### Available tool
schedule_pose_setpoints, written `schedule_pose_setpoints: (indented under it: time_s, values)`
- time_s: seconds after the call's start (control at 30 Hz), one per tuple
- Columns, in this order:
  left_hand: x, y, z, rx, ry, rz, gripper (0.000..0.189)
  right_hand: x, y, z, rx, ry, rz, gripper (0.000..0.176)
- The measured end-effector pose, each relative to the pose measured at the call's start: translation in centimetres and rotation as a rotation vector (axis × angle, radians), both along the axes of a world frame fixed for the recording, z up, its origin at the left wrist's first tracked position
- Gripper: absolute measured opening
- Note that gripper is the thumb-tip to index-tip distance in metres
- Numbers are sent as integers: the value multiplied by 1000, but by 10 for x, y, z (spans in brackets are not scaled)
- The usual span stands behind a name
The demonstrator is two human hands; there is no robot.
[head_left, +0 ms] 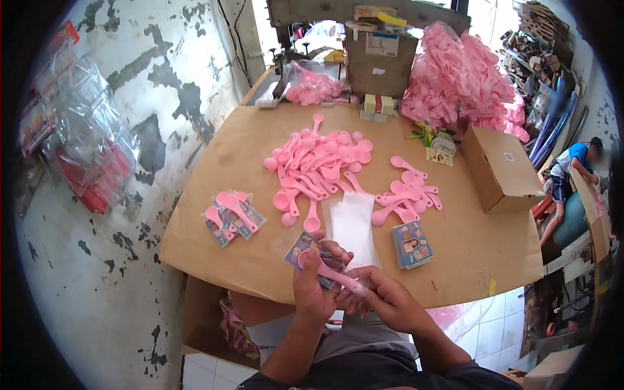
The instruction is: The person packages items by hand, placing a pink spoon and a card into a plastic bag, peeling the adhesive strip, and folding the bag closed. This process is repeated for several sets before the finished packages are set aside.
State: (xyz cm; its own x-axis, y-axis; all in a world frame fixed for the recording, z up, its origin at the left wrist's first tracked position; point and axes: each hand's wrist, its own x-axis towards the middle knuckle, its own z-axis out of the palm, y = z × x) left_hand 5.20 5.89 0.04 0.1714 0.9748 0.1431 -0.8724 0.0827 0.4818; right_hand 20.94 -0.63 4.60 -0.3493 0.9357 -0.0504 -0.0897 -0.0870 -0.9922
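Observation:
My left hand (308, 286) is closed around a pink measuring spoon (333, 273) and a blue printed card (298, 246), which seem to be in a clear plastic bag. At the handle end, my right hand (393, 300) pinches the clear plastic. Just beyond my hands lies a stack of clear bags (352, 224). To its right sits a stack of blue printed cards (412, 245). Several packed spoons with cards (235, 213) lie at the left. A large heap of pink spoons (325, 159) covers the middle of the table, with a smaller spoon pile (408, 195) beside it.
A cardboard box (500, 172) stands at the table's right edge. Behind are big bags of pink spoons (458, 78), a small yellowish block (377, 105) and a metal case (380, 62). Plastic packets (91, 123) hang on the left wall. Another person (572, 169) sits at far right.

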Motion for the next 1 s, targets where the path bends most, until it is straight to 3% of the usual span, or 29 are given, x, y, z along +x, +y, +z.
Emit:
schedule_pose_setpoints:
  time_s: [0.13, 0.33, 0.53, 0.6, 0.63, 0.7, 0.83, 0.9, 1.0]
  values:
    - [-9, 1, 7, -77, -57, -49, 40, -1, -1, 0, -68, 151, -15, 30]
    - [-2, -8, 5, -127, -156, -182, 37, 0, -1, -27, 87, -196, -224, 22]
    - [-1, -11, -3, -155, -86, -262, 37, -8, 4, -34, 230, -248, -459, 35]
    - [-2, -7, -5, -89, -80, -264, 39, -8, 5, -24, 497, -385, -563, 45]
    - [1, -6, -2, -89, -87, -308, 39, -6, 7, -19, 493, -405, -603, 45]
    - [2, -4, 10, -285, 88, -183, 42, 2, 11, -6, 945, -592, -522, 42]
    - [-7, 8, 19, -276, 32, -234, 44, 10, 11, 6, 1033, -521, -364, 30]
    - [-15, 15, 21, -237, 43, -256, 46, 18, 11, 9, 946, -291, -229, 24]
    - [-19, 19, 35, -228, 20, -333, 47, 33, 14, 7, 878, -433, -380, 27]
